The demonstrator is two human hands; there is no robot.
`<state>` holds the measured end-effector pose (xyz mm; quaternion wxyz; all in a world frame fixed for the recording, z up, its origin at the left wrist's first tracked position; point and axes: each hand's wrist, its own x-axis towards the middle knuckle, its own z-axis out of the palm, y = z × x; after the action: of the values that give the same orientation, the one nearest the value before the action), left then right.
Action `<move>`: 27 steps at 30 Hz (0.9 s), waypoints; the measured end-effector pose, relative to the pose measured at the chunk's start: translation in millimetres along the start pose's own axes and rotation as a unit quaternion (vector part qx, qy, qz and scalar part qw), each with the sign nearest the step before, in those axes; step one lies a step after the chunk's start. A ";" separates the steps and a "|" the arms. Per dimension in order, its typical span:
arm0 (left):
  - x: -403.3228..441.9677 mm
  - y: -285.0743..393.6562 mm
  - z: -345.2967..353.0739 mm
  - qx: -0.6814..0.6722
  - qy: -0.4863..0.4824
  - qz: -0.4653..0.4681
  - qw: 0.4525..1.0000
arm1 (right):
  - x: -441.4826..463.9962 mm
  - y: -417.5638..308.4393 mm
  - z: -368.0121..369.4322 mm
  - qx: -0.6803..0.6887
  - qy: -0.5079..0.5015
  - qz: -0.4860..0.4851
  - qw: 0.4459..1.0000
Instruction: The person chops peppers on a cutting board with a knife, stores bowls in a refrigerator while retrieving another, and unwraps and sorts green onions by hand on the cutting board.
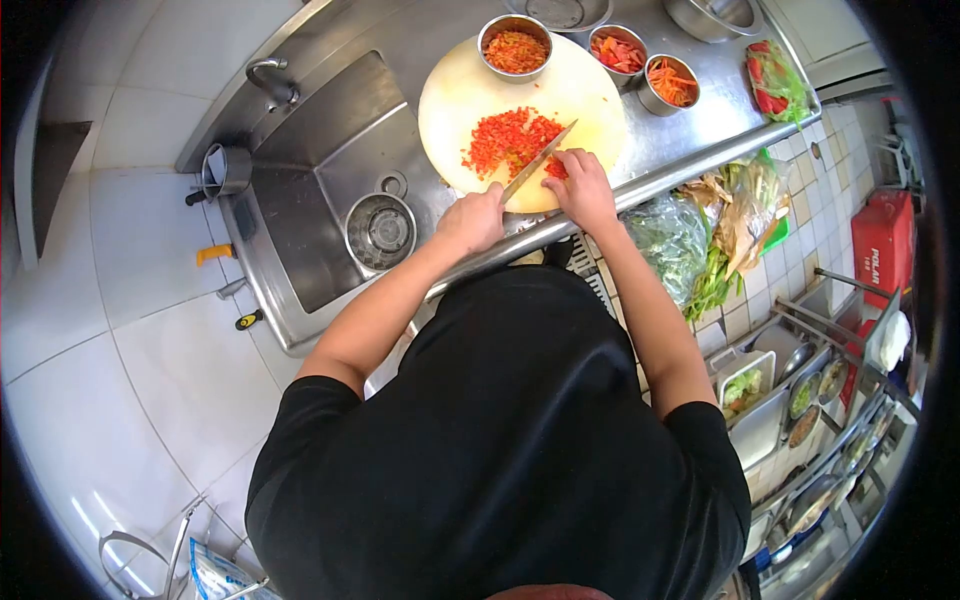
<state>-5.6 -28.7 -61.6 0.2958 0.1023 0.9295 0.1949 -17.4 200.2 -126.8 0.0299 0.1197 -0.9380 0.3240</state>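
My left hand (474,221) is wrapped round the handle of a kitchen knife (540,162), whose blade slants up and right over a round cutting board (450,110). My right hand (585,185) rests on the board's right side, its fingers curled over some red pepper pieces (556,169) close beside the blade. A spread of finely diced red pepper (500,140) lies left of the knife. On the board's far edge stands a metal bowl (515,47) of chopped orange-red bits. Two metal cups, one with red pieces (618,52) and one with orange strips (670,82), stand to its right.
Left of the board is a steel sink (285,210) with a faucet (272,80) and a metal strainer pot (380,231). A bag of red peppers (772,85) lies at the counter's right end. Bagged greens (665,245) sit on the floor, near food containers (745,385).
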 end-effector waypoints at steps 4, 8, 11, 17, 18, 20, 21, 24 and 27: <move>-6.7 6.2 -7.6 -0.005 0.014 0.006 1.000 | 1.3 -17.9 -9.7 0.014 0.047 0.017 0.999; -7.5 10.1 -3.0 -0.005 0.022 0.003 1.000 | 8.1 -6.2 -4.7 0.015 0.009 0.034 0.999; -9.3 14.4 -4.7 -0.005 0.032 0.001 0.999 | 7.8 -7.9 -7.1 0.052 0.039 0.019 0.998; -22.7 18.6 -5.8 0.029 0.021 -0.009 0.999 | 11.9 1.9 -3.8 0.065 0.045 -0.001 0.997; -29.3 22.3 -12.0 0.045 0.012 -0.020 0.999 | 12.1 6.4 -1.7 0.059 0.031 -0.005 0.998; -39.2 22.0 -18.8 0.073 -0.003 -0.030 0.997 | 11.2 8.9 -0.9 0.044 0.034 -0.009 0.998; -43.4 19.0 -21.6 0.086 -0.009 -0.030 0.996 | 10.8 8.6 -0.3 0.038 0.035 -0.011 0.999; -35.2 11.3 -9.5 0.095 -0.013 -0.035 0.995 | 7.4 7.8 0.8 0.046 0.062 -0.031 0.997; -20.5 14.8 -0.8 0.086 -0.010 -0.035 0.996 | 9.3 6.8 -0.5 0.059 0.057 -0.028 0.996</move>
<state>11.5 -21.8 -44.3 0.3020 0.0968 0.9428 0.1027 -28.1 203.8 -129.3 0.0855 0.1282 -0.9103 0.3842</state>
